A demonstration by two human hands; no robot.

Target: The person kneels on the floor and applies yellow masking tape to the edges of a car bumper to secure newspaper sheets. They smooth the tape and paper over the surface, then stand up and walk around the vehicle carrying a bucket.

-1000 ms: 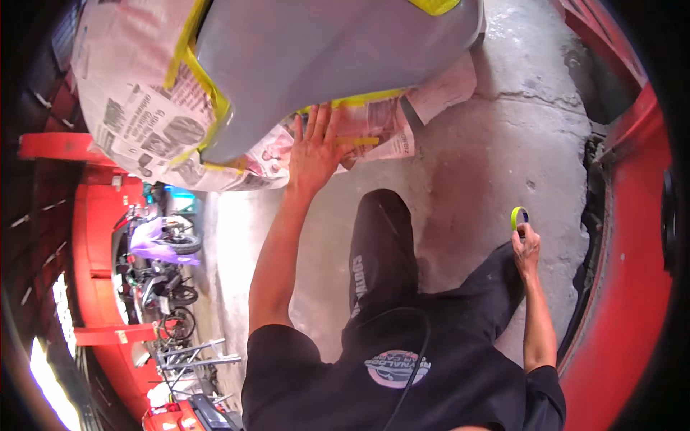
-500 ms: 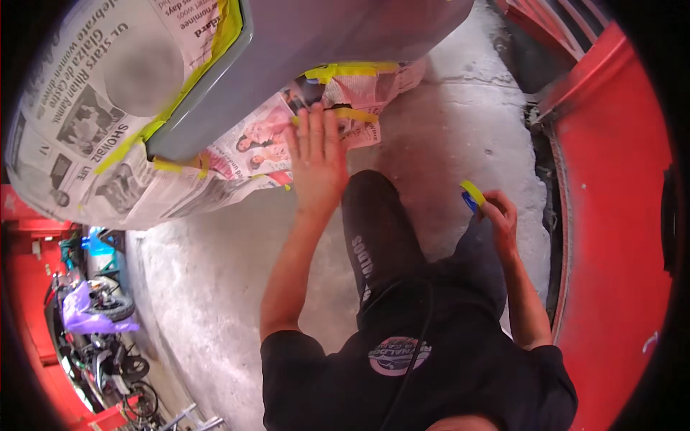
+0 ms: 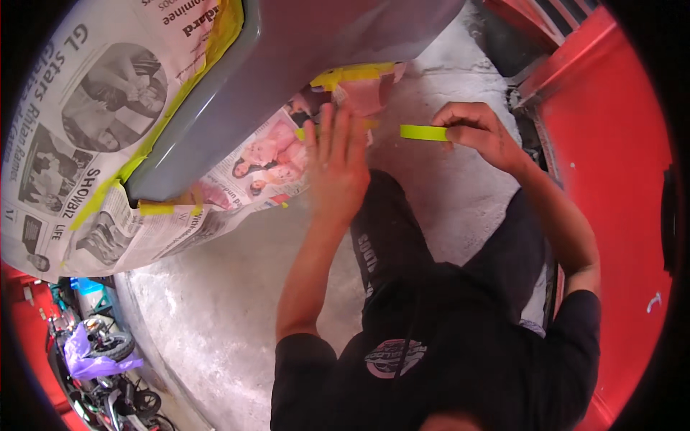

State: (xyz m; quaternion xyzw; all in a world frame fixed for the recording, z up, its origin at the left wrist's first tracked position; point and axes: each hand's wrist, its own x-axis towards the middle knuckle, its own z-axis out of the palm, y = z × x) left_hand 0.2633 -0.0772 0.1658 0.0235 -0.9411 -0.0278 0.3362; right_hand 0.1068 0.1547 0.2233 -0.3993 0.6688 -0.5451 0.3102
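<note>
One hand point(image 3: 336, 169) over newspaper point(image 3: 272, 156), motorcycles point(image 3: 116, 348) beyond

A smooth, glossy grey panel point(image 3: 302, 50) slants across the top, its narrow corner pointing down to the left, with newspaper point(image 3: 190, 233) lying around it, creased along the lower edge, grey pictures at the left and pinkish ones below the panel. Yellow masking tape point(image 3: 352, 74) borders the panel in a long strip on its left side, with shorter pieces at the corner and on the right, where the left hand point(image 3: 336, 169) lies flat over the sheet. A yellow-green tape roll point(image 3: 424, 133), seen edge-on, is pinched level in the right hand point(image 3: 478, 133), beside the paper.
</note>
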